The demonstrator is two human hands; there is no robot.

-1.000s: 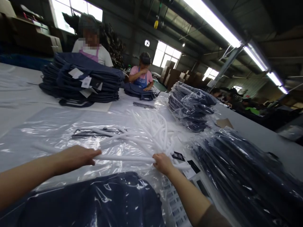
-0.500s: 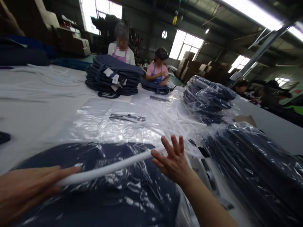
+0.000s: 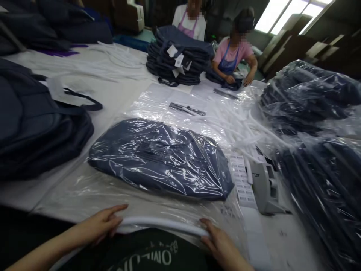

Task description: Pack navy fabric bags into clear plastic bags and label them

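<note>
A white foam rod (image 3: 165, 223) lies bowed across the near table edge, close in front of my dark shirt. My left hand (image 3: 105, 224) grips its left end, index finger stretched along it. The right end is between the thumb and fingers of my right hand (image 3: 218, 241). Just beyond both hands, a dark navy bag (image 3: 160, 162) lies flat inside a clear plastic sleeve (image 3: 93, 194). The sleeve's loose end spreads toward me under the rod.
A grey dispenser (image 3: 265, 186) and a label sheet (image 3: 243, 180) stand right. Behind them are loose white strips (image 3: 239, 122) and wrapped bags (image 3: 310, 96). An unwrapped bag (image 3: 36, 124) lies left. Two people work beyond a bag stack (image 3: 177, 56).
The rod has come back toward my body. My right hand, spread beside it before, now holds its right end. My view has tilted down, showing the whole wrapped bag.
</note>
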